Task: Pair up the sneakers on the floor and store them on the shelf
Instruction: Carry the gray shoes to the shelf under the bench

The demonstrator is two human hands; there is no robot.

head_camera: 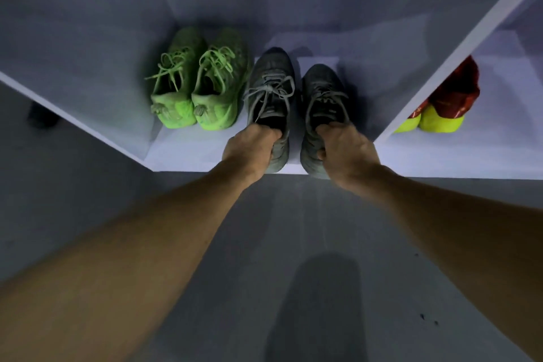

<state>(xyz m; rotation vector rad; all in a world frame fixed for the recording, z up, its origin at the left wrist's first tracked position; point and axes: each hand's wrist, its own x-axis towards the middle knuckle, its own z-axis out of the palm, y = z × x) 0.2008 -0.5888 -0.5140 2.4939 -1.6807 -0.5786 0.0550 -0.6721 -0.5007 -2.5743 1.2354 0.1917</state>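
Green pair already on shelf; red-yellow pair right of divider. Our left hand grips left grey sneaker by heel, right hand grips right grey sneaker, both just right of green pair. Left: release; no floor sneakers visible.

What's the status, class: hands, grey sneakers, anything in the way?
Left hand and right hand each grip a grey sneaker at the heel. Both on the shelf, beside the green pair. Nothing blocking.
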